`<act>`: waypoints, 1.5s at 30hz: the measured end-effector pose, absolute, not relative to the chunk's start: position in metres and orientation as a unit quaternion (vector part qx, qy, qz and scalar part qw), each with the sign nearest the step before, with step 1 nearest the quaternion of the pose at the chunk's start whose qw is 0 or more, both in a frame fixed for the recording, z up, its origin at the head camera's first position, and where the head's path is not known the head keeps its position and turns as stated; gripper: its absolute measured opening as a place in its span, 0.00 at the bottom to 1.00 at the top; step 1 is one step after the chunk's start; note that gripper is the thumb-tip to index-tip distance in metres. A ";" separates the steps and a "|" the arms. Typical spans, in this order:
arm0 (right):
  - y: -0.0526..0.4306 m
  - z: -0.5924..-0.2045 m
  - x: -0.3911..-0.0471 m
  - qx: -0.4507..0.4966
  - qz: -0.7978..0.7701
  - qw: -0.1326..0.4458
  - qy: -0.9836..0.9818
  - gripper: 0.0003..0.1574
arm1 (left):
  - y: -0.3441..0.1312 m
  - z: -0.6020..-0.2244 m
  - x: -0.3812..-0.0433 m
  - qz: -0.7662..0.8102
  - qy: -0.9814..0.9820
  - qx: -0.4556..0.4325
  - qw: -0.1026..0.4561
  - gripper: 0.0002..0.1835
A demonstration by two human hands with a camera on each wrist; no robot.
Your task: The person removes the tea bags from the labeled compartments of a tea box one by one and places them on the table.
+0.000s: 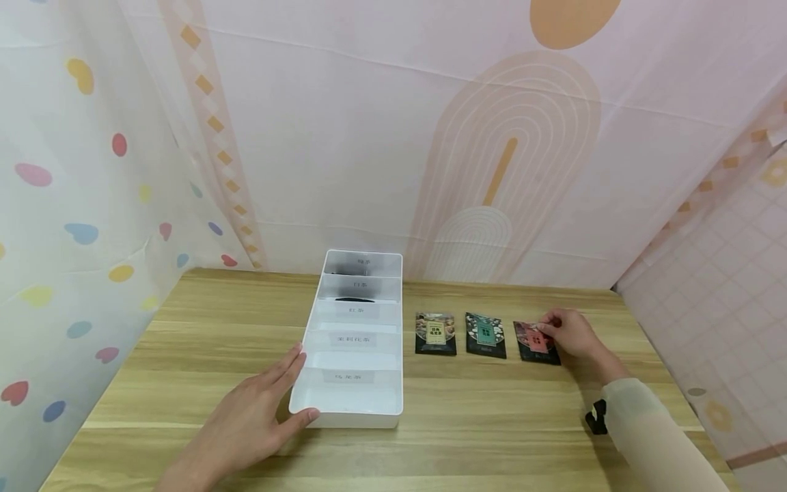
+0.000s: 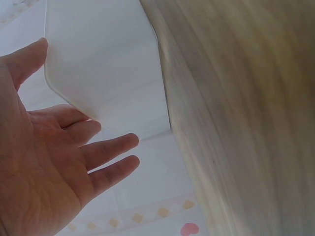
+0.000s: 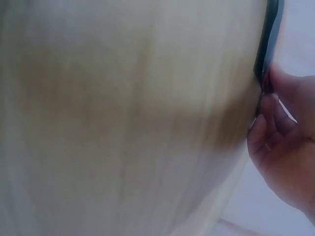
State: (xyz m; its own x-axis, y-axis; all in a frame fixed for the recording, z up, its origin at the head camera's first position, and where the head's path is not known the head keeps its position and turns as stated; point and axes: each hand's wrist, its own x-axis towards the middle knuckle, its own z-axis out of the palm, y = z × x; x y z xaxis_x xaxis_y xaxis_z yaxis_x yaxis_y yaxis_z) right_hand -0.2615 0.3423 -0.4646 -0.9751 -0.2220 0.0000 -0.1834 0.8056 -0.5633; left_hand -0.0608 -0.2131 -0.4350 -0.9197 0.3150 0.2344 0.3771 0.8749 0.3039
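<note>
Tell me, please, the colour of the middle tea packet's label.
The label is teal green, clearest in the head view.

The left grip spreads, thumb apart from the fingers, while the right grip pinches.

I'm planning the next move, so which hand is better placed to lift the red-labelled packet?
Right, most likely. The right hand pinches the red-labelled packet at its edge. The left hand touches the white box, with the yellow-labelled packet and green-labelled packet lying between.
</note>
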 end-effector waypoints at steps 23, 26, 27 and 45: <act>0.344 -0.457 -0.255 -0.097 -0.299 0.022 0.949 0.11 | -0.212 -0.436 -0.060 -0.172 -0.963 -0.183 0.099 0.45; 0.345 -0.454 -0.252 -0.092 -0.302 0.020 0.949 0.12 | -0.212 -0.436 -0.059 -0.172 -0.962 -0.184 0.100 0.45; 0.345 -0.452 -0.252 -0.089 -0.303 0.020 0.949 0.12 | -0.212 -0.436 -0.059 -0.172 -0.962 -0.185 0.100 0.45; 0.315 -0.429 -0.244 -0.118 -0.325 -0.026 0.938 0.18 | -0.213 -0.434 -0.060 -0.172 -0.964 -0.180 0.094 0.45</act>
State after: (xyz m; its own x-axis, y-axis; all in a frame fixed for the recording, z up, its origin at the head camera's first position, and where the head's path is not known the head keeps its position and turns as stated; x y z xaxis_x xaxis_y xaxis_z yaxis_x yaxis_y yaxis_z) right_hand -0.2440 0.3146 -0.4295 -0.9708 -0.2043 0.1261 -0.2385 0.7607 -0.6037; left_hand -0.0598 -0.2126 -0.4344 -0.9176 0.3144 0.2433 0.3793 0.8758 0.2985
